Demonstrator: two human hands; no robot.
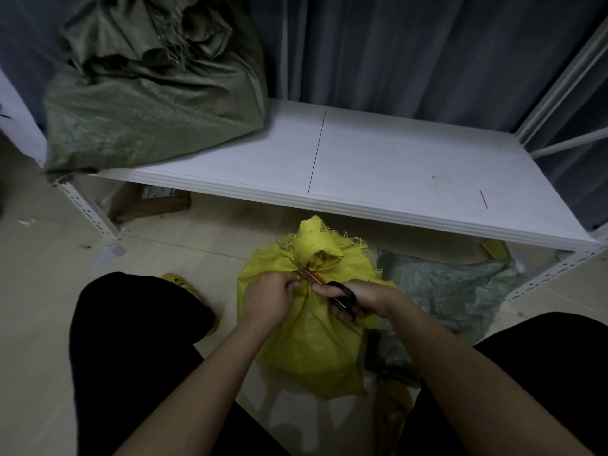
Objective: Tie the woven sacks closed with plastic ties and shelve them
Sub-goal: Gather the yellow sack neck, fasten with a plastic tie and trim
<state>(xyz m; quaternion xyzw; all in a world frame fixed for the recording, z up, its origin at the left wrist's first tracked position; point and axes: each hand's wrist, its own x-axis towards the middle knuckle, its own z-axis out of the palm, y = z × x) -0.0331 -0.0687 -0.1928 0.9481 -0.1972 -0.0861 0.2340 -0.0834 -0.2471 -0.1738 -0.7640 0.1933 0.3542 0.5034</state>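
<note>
A yellow woven sack (309, 343) stands on the floor between my knees, its neck bunched and cinched by a red plastic tie (311, 275). My left hand (268, 299) pinches the tie's tail at the neck. My right hand (357, 299) grips black-handled scissors (342, 296), whose blades lie against the red tie. A green woven sack (148, 103) sits on the left end of the white shelf (411, 169).
A grey-green sack (454, 291) lies flat on the floor to the right, under the shelf. A cardboard box (154, 202) sits below the shelf at left. A small red tie offcut (483, 199) lies on the shelf's right part. Grey curtains hang behind.
</note>
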